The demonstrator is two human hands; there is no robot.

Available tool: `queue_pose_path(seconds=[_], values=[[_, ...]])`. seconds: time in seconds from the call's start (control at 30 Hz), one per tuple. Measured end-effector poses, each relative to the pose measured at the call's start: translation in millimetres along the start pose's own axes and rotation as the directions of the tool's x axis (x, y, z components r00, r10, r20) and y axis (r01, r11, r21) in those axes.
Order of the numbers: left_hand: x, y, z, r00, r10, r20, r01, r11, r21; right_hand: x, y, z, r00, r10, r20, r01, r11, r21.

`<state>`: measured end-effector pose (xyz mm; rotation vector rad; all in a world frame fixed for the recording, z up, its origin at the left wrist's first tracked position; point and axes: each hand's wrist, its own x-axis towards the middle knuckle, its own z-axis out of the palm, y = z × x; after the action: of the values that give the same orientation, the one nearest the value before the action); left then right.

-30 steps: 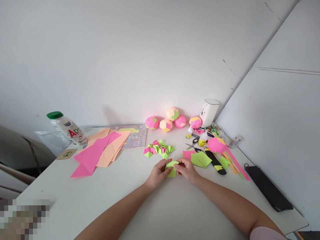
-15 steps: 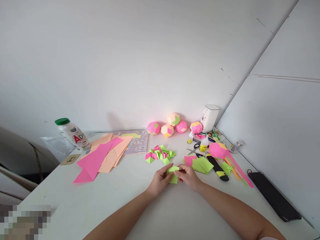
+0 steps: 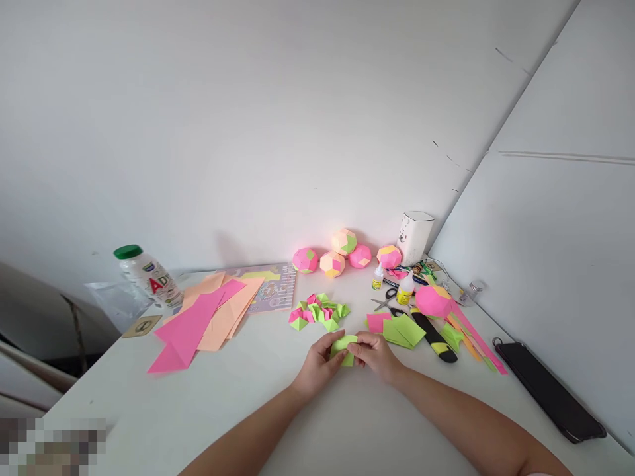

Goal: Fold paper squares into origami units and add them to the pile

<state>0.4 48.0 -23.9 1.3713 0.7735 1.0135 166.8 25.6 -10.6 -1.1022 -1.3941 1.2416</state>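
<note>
Between my two hands is a small lime-green sheet of paper, held just above the table near its front middle. My left hand pinches its left side, thumb on the near face. At the right side, my right hand grips it with thumb and fingers. Just beyond lies a heap of folded green and pink paper pieces. To the right of my right hand rest green paper squares and a pink square.
Faceted paper balls stand along the wall. Glue bottles, scissors, a box cutter and a black phone-like case lie to the right. Large pink sheets, a notebook and a green-capped bottle are at left.
The camera view has shifted slightly, so everything sits a little lower. Both hands keep hold of the green paper, with barely any finger movement.
</note>
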Motion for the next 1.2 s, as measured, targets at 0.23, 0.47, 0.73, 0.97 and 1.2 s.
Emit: queue_pose_path(seconds=[0.23, 0.47, 0.73, 0.97, 1.2], values=[[-1, 3, -0.5, 0.996, -0.049, 0.074, 0.047, 0.999, 0.026, 1, 5, -1, 1.000, -0.007, -0.019, 0.007, 1.000, 0.026], [-4, 19, 2.7, 0.981, -0.020, 0.194, 0.015, 1.000, 0.025, 1, 5, 0, 0.998, 0.020, -0.058, -0.013, 0.992, 0.123], [-5, 25, 4.1, 0.977, -0.022, 0.214, 0.010, 0.998, 0.055, 3, 6, -1, 0.997, 0.006, -0.071, 0.003, 0.992, 0.124], [-5, 12, 1.2, 0.985, -0.139, 0.098, 0.125, 0.983, 0.138, 2, 6, -1, 0.997, -0.002, -0.076, 0.010, 0.993, 0.115], [-5, 23, 3.1, 0.977, -0.124, 0.173, 0.091, 0.978, 0.186, 1, 3, 0, 0.997, -0.008, -0.080, 0.017, 0.993, 0.120]])
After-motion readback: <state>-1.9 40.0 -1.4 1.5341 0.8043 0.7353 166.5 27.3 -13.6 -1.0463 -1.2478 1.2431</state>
